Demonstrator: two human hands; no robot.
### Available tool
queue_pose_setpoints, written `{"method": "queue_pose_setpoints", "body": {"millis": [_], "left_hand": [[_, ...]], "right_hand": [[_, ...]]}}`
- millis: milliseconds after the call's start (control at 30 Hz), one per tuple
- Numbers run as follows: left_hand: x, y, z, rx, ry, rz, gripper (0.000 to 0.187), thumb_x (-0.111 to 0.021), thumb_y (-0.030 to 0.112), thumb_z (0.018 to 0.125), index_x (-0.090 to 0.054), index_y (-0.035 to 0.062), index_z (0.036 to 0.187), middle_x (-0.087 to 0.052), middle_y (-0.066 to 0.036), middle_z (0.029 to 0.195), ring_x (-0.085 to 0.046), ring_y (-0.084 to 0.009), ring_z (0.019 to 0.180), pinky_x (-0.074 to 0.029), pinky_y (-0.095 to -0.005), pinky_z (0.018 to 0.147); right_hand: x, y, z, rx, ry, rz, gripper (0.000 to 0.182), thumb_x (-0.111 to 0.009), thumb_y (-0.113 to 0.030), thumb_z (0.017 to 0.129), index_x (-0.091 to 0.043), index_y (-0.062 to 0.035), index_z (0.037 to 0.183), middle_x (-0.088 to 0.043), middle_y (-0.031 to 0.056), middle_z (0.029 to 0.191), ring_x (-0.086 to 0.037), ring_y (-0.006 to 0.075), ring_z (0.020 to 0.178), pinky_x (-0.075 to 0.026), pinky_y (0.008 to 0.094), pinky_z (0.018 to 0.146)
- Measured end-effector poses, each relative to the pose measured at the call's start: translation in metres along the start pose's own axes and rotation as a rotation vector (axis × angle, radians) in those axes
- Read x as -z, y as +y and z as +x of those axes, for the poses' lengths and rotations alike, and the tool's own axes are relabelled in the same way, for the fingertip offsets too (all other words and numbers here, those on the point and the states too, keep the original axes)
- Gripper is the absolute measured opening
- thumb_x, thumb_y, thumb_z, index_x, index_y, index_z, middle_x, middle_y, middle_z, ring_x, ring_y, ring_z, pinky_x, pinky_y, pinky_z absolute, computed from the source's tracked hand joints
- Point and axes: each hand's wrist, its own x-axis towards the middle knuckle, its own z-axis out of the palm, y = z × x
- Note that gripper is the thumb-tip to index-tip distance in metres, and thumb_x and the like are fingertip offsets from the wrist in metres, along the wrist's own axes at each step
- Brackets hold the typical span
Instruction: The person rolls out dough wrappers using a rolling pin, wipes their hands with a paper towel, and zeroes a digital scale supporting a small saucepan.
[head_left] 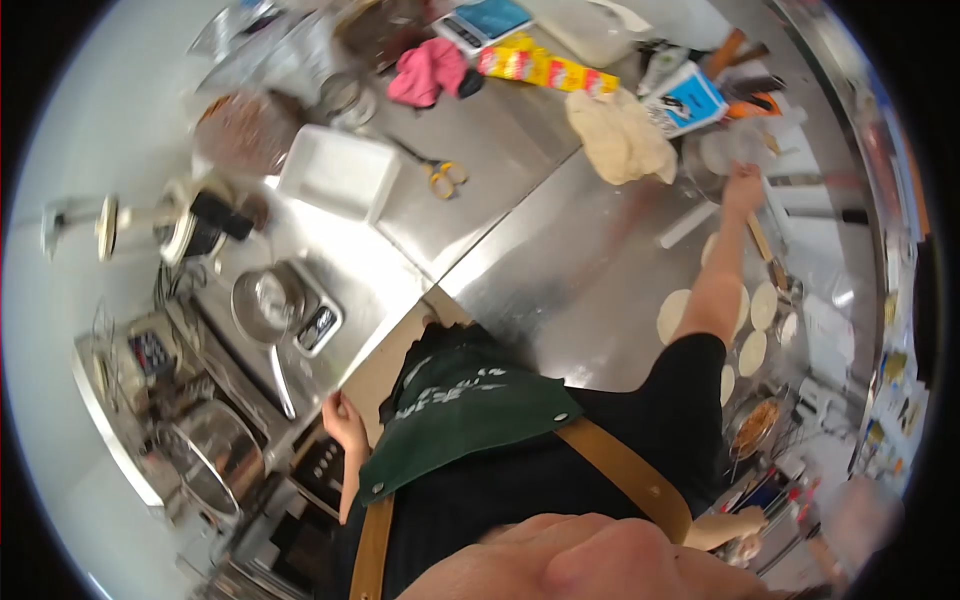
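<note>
On the right, my arm stretches out over the steel worktop [520, 250]. My right hand [742, 188] has its fingers closed at a translucent plastic container [738, 145], which is blurred. A round metal bowl [702, 168] is partly hidden behind it. Pale flat dough rounds [752, 353] lie below and beside my right forearm. Down at my left side, my left hand [345, 420] hangs with its fingers curled and nothing visible in it. Near it are a saucepan [262, 305] and a digital scale [320, 326] on the left counter.
Scissors [446, 178], a white tub [340, 172], a pink cloth [428, 72], a cream cloth [622, 138] and yellow packets [545, 68] lie on the worktop. A large pot [212, 455] stands at left. Another person's hand [745, 525] shows at lower right.
</note>
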Motion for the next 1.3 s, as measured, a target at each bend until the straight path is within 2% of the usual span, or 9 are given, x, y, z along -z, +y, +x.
{"method": "queue_pose_setpoints", "body": {"millis": [33,100,133,300,400,533,633,900,1300], "left_hand": [[0.001,0.012,0.006,0.100,-0.108,-0.011,0.014,-0.058,0.004,0.082,-0.060,-0.0017,0.095,-0.062,-0.016,0.085,-0.061,-0.0287,0.079,-0.047,-0.0361,0.074],[-0.007,0.014,0.015,0.031,-0.143,-0.050,0.016,-0.059,0.004,0.080,-0.060,-0.0005,0.095,-0.062,-0.016,0.089,-0.061,-0.0296,0.082,-0.048,-0.0368,0.074],[-0.011,0.015,0.021,-0.007,-0.168,-0.058,0.017,-0.059,0.004,0.079,-0.060,0.0005,0.096,-0.061,-0.016,0.092,-0.062,-0.0306,0.084,-0.048,-0.0371,0.074],[-0.030,0.006,0.039,-0.080,-0.217,-0.123,0.014,-0.064,0.008,0.078,-0.060,0.0050,0.090,-0.048,-0.015,0.130,-0.061,-0.0348,0.093,-0.050,-0.0401,0.079],[-0.030,0.005,0.046,-0.155,-0.261,-0.055,0.017,-0.065,0.009,0.076,-0.057,0.0035,0.090,-0.039,-0.020,0.138,-0.058,-0.0374,0.102,-0.050,-0.0399,0.081],[-0.034,0.001,0.055,-0.099,-0.332,-0.076,0.017,-0.065,0.011,0.076,-0.056,0.0040,0.087,-0.032,-0.021,0.143,-0.060,-0.0361,0.096,-0.050,-0.0394,0.079],[-0.040,-0.003,0.067,-0.142,-0.303,-0.093,0.018,-0.066,0.013,0.075,-0.055,0.0042,0.085,-0.030,-0.022,0.144,-0.062,-0.0350,0.086,-0.050,-0.0398,0.076],[-0.045,-0.010,0.085,-0.128,-0.324,-0.072,0.022,-0.068,0.017,0.073,-0.053,0.0058,0.083,-0.032,-0.024,0.142,-0.062,-0.0342,0.090,-0.051,-0.0396,0.075],[-0.055,-0.017,0.086,-0.099,-0.302,-0.112,0.020,-0.066,0.018,0.074,-0.052,0.0068,0.083,-0.032,-0.020,0.143,-0.063,-0.0341,0.084,-0.051,-0.0408,0.074]], "right_hand": [[0.001,0.006,0.005,0.025,0.007,-0.061,0.043,-0.060,-0.046,0.082,-0.064,-0.0033,0.086,-0.065,0.0191,0.081,-0.062,0.0401,0.076,-0.049,0.0465,0.068],[0.003,0.021,0.010,0.127,0.111,0.000,0.051,-0.055,-0.052,0.084,-0.064,-0.0019,0.086,-0.065,0.0195,0.078,-0.063,0.0396,0.074,-0.049,0.0465,0.063],[0.012,0.027,0.014,0.183,-0.017,-0.005,0.051,-0.056,-0.051,0.084,-0.065,-0.0010,0.089,-0.066,0.0202,0.081,-0.064,0.0383,0.075,-0.049,0.0463,0.065],[0.068,0.003,-0.005,0.066,-0.122,0.198,0.050,-0.066,-0.046,0.079,-0.063,0.0012,0.098,-0.069,0.0094,0.076,-0.066,0.0211,0.068,-0.050,0.0331,0.065],[0.105,-0.029,-0.033,0.046,-0.167,0.296,0.042,-0.069,-0.035,0.080,-0.061,0.0030,0.096,-0.068,0.0091,0.075,-0.066,0.0156,0.067,-0.051,0.0273,0.061],[0.143,-0.082,-0.085,0.018,-0.257,0.460,0.030,-0.069,-0.024,0.083,-0.059,0.0032,0.093,-0.067,0.0081,0.074,-0.064,0.0115,0.067,-0.051,0.0229,0.059],[0.154,-0.113,-0.122,-0.037,-0.379,0.626,0.023,-0.067,-0.016,0.085,-0.057,0.0024,0.095,-0.066,0.0099,0.081,-0.065,0.0138,0.070,-0.052,0.0228,0.062],[0.165,-0.184,-0.214,-0.026,-0.584,0.999,0.015,-0.063,-0.002,0.085,-0.052,0.0029,0.095,-0.063,0.0120,0.087,-0.064,0.0171,0.078,-0.053,0.0244,0.068],[0.190,-0.233,-0.264,0.104,-0.620,0.840,0.015,-0.065,-0.006,0.084,-0.055,0.0022,0.092,-0.064,0.0082,0.081,-0.064,0.0131,0.077,-0.053,0.0237,0.070]]}}
